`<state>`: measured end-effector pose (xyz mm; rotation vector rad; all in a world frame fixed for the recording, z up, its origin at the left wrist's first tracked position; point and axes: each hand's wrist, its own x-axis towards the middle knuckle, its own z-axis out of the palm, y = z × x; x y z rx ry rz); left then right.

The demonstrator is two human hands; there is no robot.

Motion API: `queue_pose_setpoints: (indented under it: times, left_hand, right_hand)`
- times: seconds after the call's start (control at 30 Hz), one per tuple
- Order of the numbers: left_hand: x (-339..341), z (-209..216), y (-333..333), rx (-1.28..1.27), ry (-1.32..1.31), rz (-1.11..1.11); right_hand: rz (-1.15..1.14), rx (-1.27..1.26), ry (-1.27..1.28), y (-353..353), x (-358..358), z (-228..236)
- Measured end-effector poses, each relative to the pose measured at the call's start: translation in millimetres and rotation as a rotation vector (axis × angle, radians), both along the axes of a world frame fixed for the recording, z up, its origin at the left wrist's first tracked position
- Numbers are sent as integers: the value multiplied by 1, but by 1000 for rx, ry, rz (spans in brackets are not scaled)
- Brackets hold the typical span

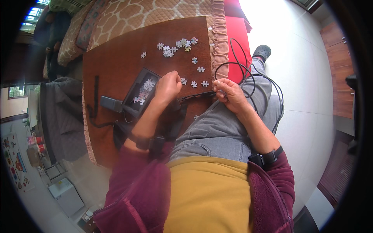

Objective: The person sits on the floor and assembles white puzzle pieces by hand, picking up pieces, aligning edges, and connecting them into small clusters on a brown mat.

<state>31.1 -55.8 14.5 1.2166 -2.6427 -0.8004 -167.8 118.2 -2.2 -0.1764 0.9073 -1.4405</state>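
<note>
My left hand (169, 87) hangs just right of a black open box (133, 88), its fingers curled and closed. A jigsaw piece (183, 81) shows at its fingertips; whether they grip it is unclear. Loose jigsaw pieces (144, 91) lie inside the box. At the table's right edge, my right hand (232, 95) has thumb and fingers pinched together, with what they hold too small to make out. Between the hands are two separate pieces, one (194, 84) nearer the left and another (205, 83) nearer the right. A cluster of pieces (168, 51) lies farther back on the brown table (116, 73).
A dark grey block-shaped device (111, 103) stands left of the box, near a black strap (96, 91). Black cables (233, 63) loop beyond my right hand and along my leg. A quilted bed cover (151, 15) borders the table's far side.
</note>
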Motion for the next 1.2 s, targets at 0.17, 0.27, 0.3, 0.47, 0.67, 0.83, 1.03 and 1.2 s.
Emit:
queue_pose_setpoints:
  times: [0.17,0.27,0.3,0.47,0.67,0.83,1.03,1.2]
  left_hand:
    - [-18,9,-13,-19,-252,-143]
    - [-31,12,-19,71,-236,-176]
    - [-36,12,-20,99,-218,-165]
    - [-56,5,-23,109,-178,-163]
    - [-73,1,-21,127,-166,-119]
    - [-79,-1,-23,145,-184,-95]
    - [-65,-1,-22,112,4,33]
    - [-54,6,6,71,345,-38]
  right_hand:
    - [10,-1,-8,2,-3,-1]
    - [7,-3,-13,2,-3,-1]
    - [7,10,-10,1,-3,-1]
    - [11,6,-22,1,-4,-1]
    - [17,28,-30,0,-4,0]
    - [15,27,-33,1,-4,1]
    - [11,-3,-45,1,-4,1]
    - [-29,-102,-172,4,-9,2]
